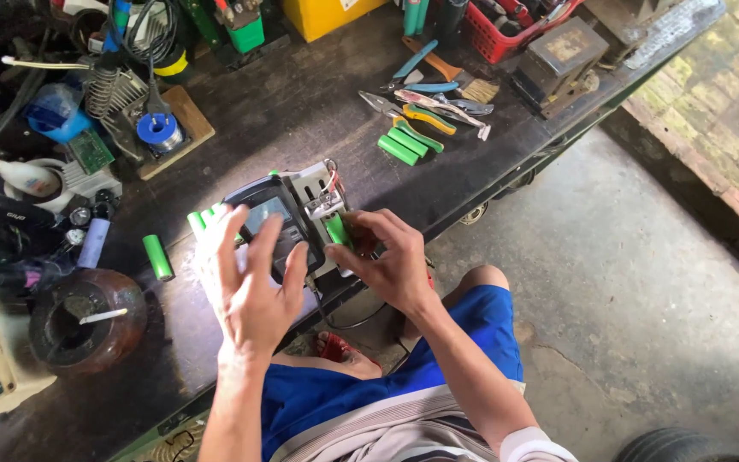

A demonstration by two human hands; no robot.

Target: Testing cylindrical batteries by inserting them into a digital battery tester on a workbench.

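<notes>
**Green cell pinched at the tester**

The green cylindrical battery cell [336, 229] stands nearly upright in the white holder [322, 205] beside the dark tester [271, 224]. The right hand [391, 261] pinches it from the right, fingers narrow. The left hand [250, 282] rests spread on the tester, holding nothing. A loose cell [158, 257] lies on the counter [301, 103].

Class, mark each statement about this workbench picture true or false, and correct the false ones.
1. The right hand pinches a green cell at the tester. True.
2. The left hand holds pliers. False: it rests spread on the tester's screen.
3. A lone green cell lies left of the tester. True.
4. The red basket sits on the floor. False: it stands at the bench's far edge.
</notes>
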